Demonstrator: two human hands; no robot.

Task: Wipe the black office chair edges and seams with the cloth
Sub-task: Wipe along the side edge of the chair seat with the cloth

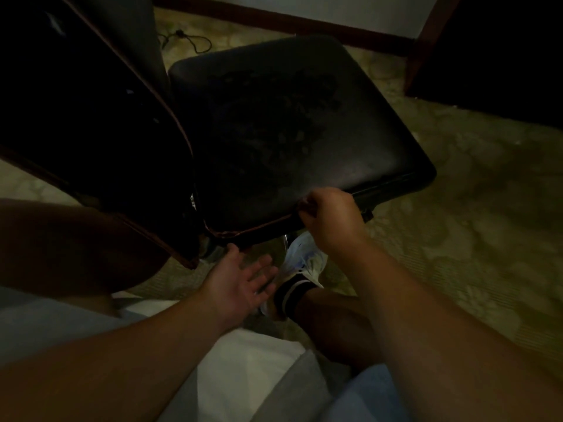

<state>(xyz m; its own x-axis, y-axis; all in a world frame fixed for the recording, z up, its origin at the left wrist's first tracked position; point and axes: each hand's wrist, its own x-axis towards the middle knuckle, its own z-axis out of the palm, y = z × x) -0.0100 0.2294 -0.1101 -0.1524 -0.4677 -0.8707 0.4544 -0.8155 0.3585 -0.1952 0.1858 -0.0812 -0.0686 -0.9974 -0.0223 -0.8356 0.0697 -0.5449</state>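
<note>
The black padded leather office chair (pixel 274 132) stands on the patterned green carpet (pixel 472 208), its seat edge with worn brown piping turned toward the person. The right hand (pixel 329 217) is curled at that front seam, fingers bunched as if pinching something; no cloth shows plainly in the dim light. The left hand (pixel 240 281) hovers below, palm up, fingers spread, holding nothing. Seam-wiping looks under way; next seems a slide along the piping toward the corner.

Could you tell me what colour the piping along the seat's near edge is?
Reddish brown piping against the black seat, seen in the head view.
</note>
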